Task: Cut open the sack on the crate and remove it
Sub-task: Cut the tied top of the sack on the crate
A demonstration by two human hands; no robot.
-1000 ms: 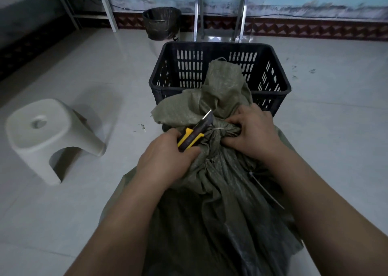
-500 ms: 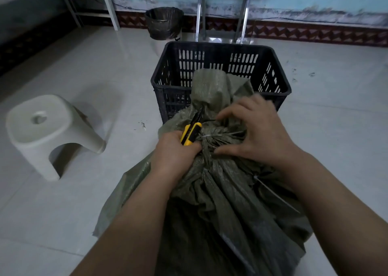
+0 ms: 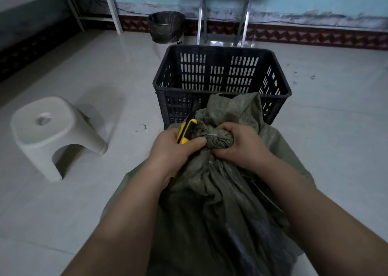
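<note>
A full olive-green woven sack (image 3: 220, 202) stands in front of me, its top leaning against the near wall of a black slotted plastic crate (image 3: 222, 69). The sack's neck is bunched and bound with a thin pale tie (image 3: 212, 136). My right hand (image 3: 239, 143) is closed around that bunched neck. My left hand (image 3: 174, 149) grips a yellow-and-black utility knife (image 3: 186, 129), blade pointing up and away, just left of the tie. The loose sack mouth (image 3: 233, 109) flops over the crate's near rim.
A white plastic stool (image 3: 50, 133) stands on the tiled floor to the left. A dark waste bin (image 3: 167, 26) and two metal legs (image 3: 222, 13) are behind the crate by the wall. A table frame (image 3: 111, 6) is at the far left.
My right hand closed from spread fingers into a tight grip on the sack's neck. The knife in my left hand moved up beside the tie. The sack top dropped lower against the crate.
</note>
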